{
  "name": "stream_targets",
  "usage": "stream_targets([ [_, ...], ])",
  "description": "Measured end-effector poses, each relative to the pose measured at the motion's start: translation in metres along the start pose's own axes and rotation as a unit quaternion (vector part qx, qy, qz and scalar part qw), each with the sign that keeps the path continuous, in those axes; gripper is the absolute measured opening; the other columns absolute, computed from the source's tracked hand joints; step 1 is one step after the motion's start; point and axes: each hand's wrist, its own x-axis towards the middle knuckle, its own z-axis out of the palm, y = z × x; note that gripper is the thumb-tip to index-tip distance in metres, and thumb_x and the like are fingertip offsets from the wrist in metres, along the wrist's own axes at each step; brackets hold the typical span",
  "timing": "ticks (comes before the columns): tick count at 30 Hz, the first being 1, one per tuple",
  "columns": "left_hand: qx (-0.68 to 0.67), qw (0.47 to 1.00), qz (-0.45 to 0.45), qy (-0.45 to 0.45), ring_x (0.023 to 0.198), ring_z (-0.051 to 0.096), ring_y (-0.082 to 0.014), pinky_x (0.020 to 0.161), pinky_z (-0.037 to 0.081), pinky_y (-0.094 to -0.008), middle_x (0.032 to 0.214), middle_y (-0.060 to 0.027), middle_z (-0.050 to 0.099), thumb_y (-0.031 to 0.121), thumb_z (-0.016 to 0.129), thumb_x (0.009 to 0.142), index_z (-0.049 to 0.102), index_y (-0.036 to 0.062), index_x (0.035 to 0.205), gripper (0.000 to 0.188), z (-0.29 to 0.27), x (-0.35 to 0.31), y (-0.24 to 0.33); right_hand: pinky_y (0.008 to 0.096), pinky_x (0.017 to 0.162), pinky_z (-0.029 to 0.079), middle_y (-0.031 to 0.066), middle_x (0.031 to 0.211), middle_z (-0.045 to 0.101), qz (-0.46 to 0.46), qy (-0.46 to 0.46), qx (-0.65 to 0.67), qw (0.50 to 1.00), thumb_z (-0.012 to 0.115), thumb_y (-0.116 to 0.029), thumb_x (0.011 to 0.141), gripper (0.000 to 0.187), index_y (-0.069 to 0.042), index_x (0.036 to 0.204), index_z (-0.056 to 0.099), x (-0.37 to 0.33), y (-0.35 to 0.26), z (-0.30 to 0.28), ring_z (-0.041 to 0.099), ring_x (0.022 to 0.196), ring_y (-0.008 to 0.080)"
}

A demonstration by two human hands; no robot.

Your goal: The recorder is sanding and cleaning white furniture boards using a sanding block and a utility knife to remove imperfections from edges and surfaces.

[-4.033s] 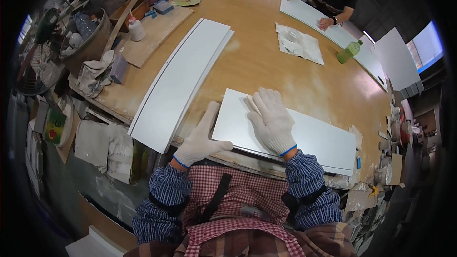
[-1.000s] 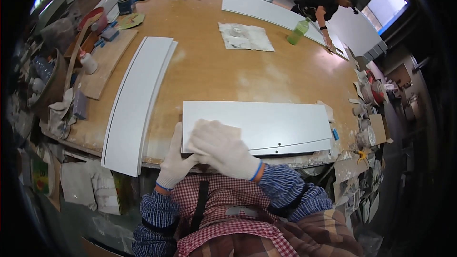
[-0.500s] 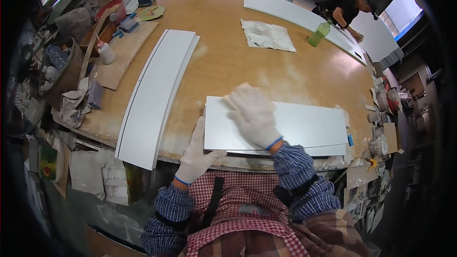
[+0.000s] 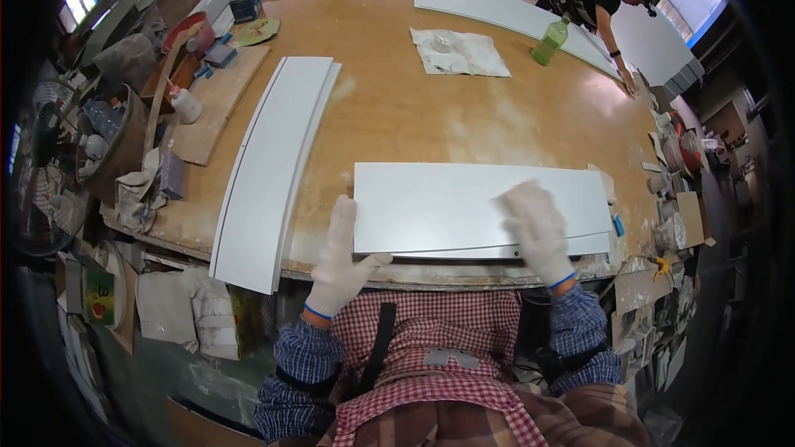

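Two white panels lie stacked before me, the upper white panel (image 4: pixel 431 203) slightly askew over the lower white panel (image 4: pixel 584 245). My left hand (image 4: pixel 338 252), in a white knit glove, braces their near left corner. Its straight fingers run along the left side and its thumb points along the front edge. On the upper panel's right half rests my gloved right hand (image 4: pixel 537 228), palm down. Its fingers are slightly smeared by motion but look laid out, and nothing shows in them. What lies beneath the palm is hidden.
Long white panels (image 4: pixel 277 157) overhang the table's (image 4: pixel 397 108) near edge at left. Behind stand a paper sheet (image 4: pixel 480 60) and green bottle (image 4: pixel 551 41). A person (image 4: pixel 596 4) leans over another panel (image 4: pixel 505 21) at far right. Bins and tools crowd the left.
My right hand has swept right across the upper panel, from its left part to its right half. My left hand stays at the corner. The other person's arm has reached farther out along the far panel.
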Motion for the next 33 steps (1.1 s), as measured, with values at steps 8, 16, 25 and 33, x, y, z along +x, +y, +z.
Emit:
stream_targets([
  [8, 0.085, 0.989, 0.105, 0.056, 0.156, 0.043, -0.0520, 0.131, 0.035, -0.0601, 0.164, -0.0315, 0.050, 0.014, 0.092, 0.083, 0.046, -0.0034, 0.162, 0.093, -0.002, -0.012, 0.006, 0.0517, 0.102, 0.051, 0.0115, 0.120, 0.073, 0.015, 0.055, -0.088, 0.995, 0.075, -0.021, 0.091, 0.036, -0.013, 0.126, 0.077, 0.017, 0.003, 0.030, 0.064, 0.117, 0.0376],
  [16, 0.208, 0.951, 0.216, 0.081, 0.136, 0.063, -0.0474, 0.125, 0.039, -0.0660, 0.138, -0.0229, 0.069, 0.007, 0.078, 0.090, 0.066, 0.0019, 0.137, 0.048, -0.019, -0.006, 0.015, 0.0527, 0.105, 0.049, 0.0094, 0.118, 0.067, -0.144, 0.056, 0.080, 0.985, 0.072, -0.029, 0.092, 0.025, -0.018, 0.114, 0.076, 0.071, -0.140, 0.095, 0.061, 0.122, 0.0347],
  [25, 0.202, 0.930, 0.302, 0.050, 0.121, 0.066, -0.0449, 0.118, 0.045, -0.0669, 0.126, -0.0212, 0.069, 0.010, 0.089, 0.077, 0.064, 0.0012, 0.132, 0.061, -0.022, -0.003, 0.030, 0.0546, 0.107, 0.048, 0.0175, 0.125, 0.072, 0.138, 0.099, -0.119, 0.978, 0.064, -0.027, 0.101, 0.030, -0.008, 0.122, 0.074, 0.007, 0.099, -0.003, 0.062, 0.121, 0.0392],
  [33, 0.161, 0.920, 0.356, -0.033, 0.099, 0.067, -0.0395, 0.097, 0.050, -0.0611, 0.109, -0.0160, 0.068, 0.002, 0.082, 0.074, 0.064, 0.0017, 0.127, 0.056, -0.019, -0.022, 0.048, 0.0543, 0.105, 0.048, 0.0141, 0.124, 0.070, 0.000, 0.028, -0.023, 0.999, 0.074, -0.023, 0.089, 0.037, -0.014, 0.125, 0.075, 0.001, -0.013, 0.018, 0.062, 0.120, 0.0379],
])
